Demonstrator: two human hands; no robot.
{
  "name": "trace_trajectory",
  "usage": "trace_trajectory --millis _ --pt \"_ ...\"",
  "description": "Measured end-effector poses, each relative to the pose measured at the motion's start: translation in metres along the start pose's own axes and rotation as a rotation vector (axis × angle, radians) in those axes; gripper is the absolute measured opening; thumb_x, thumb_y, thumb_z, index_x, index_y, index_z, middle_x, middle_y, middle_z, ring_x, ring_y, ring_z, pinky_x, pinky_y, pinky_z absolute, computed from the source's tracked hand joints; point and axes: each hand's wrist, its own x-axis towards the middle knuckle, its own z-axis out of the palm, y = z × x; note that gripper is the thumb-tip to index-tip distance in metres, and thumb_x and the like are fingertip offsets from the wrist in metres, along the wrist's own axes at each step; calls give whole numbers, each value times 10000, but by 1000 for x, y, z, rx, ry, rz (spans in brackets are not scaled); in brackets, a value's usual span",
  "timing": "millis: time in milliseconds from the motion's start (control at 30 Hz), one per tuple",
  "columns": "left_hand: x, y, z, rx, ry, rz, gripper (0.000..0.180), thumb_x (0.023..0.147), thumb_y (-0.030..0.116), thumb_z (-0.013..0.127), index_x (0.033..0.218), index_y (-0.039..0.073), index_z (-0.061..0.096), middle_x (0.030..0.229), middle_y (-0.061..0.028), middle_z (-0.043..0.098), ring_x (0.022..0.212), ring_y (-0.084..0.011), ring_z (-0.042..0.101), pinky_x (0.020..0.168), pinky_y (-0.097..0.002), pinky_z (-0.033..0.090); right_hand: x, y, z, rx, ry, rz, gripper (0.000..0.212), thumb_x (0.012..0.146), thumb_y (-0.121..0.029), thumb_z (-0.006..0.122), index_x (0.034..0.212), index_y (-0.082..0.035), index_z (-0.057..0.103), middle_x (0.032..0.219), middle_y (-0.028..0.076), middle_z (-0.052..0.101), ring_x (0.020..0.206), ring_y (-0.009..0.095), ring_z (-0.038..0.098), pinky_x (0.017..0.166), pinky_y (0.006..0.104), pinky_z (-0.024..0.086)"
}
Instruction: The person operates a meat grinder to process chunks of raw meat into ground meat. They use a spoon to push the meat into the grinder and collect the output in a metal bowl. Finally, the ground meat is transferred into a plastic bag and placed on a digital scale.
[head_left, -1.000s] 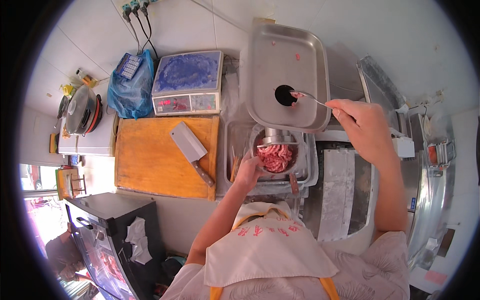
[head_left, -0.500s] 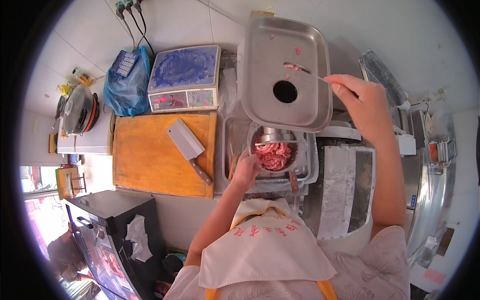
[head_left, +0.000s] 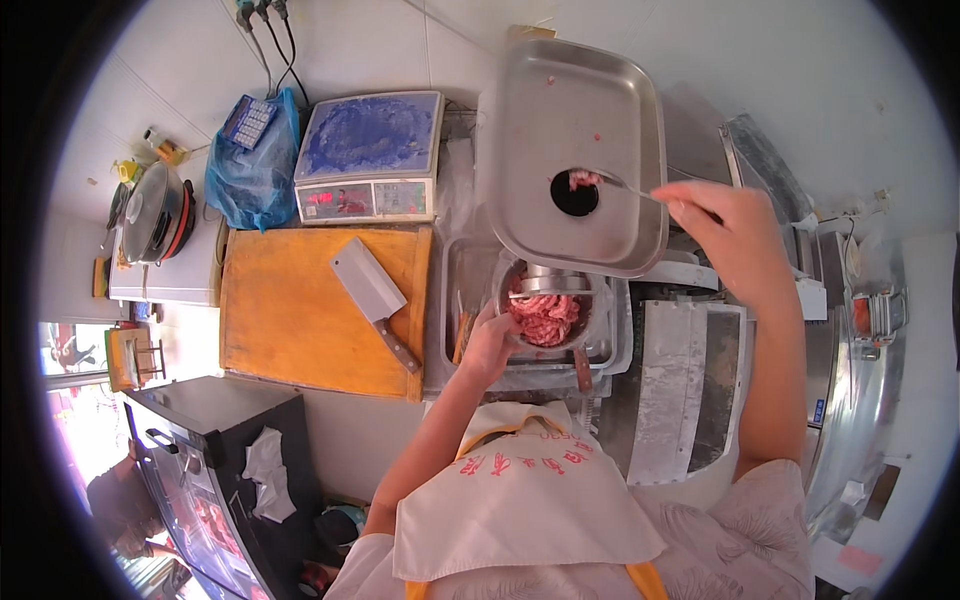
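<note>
My right hand (head_left: 735, 230) grips the handle of a metal spoon (head_left: 630, 187) above the steel tray (head_left: 530, 135) on top of a meat grinder. The spoon's tip, carrying bits of pink meat (head_left: 583, 178), is over the round dark feed hole (head_left: 574, 198). Below the tray, my left hand (head_left: 488, 348) is closed on the left side of a bowl (head_left: 592, 322). Strands of minced meat (head_left: 548, 322) lie in the bowl, directly under the grinder's outlet (head_left: 557, 284). Two small meat scraps stick to the tray.
A cleaver (head_left: 368, 282) lies on an orange cutting board (head_left: 280, 310) to the left. Behind it are a scale (head_left: 370, 135) and a blue plastic bag (head_left: 252, 185) with a calculator on top. A wooden-handled tool (head_left: 583, 370) lies in the clear tray (head_left: 452, 300) beneath the bowl.
The spoon has moved down from the tray's floor to over the feed hole, bringing meat bits with it. My left hand and the bowl stay in place.
</note>
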Motion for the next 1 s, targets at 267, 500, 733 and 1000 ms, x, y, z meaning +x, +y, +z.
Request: trace_trajectory --millis 267,500,733,1000 --pt "-5 9 8 45 8 26 488 840 0 503 1318 27 595 1200 -99 651 1099 -239 658 861 -435 638 -2 -11 0 -3 21 6 253 1036 -157 628 1184 -7 768 705 81 590 618 113 473 600 312 420" --pt "-5 11 3 106 16 6 514 827 15 520 1338 25 575 1195 -87 638 1040 -209 651 804 -385 633 -9 4 15 -63 36 -239 212 1009 -121 672 1150 5 769 763 134 672 628 214 585 620 349 468" --pt "-7 15 10 25 -33 21 574 830 -4 505 1403 16 537 1287 -114 626 1130 -246 649 874 -467 649 -20 -6 11 -107 -42 -238 203 982 -91 692 1144 3 771 839 170 714 670 297 657 636 393 495" --pt "-8 15 14 -42 3 2 557 839 -41 497 1386 43 566 1249 -110 640 1113 -252 649 940 -477 607 -38 -13 -21 -34 -32 -78 217 990 -100 688 1164 -13 786 783 133 679 667 153 585 645 332 467"
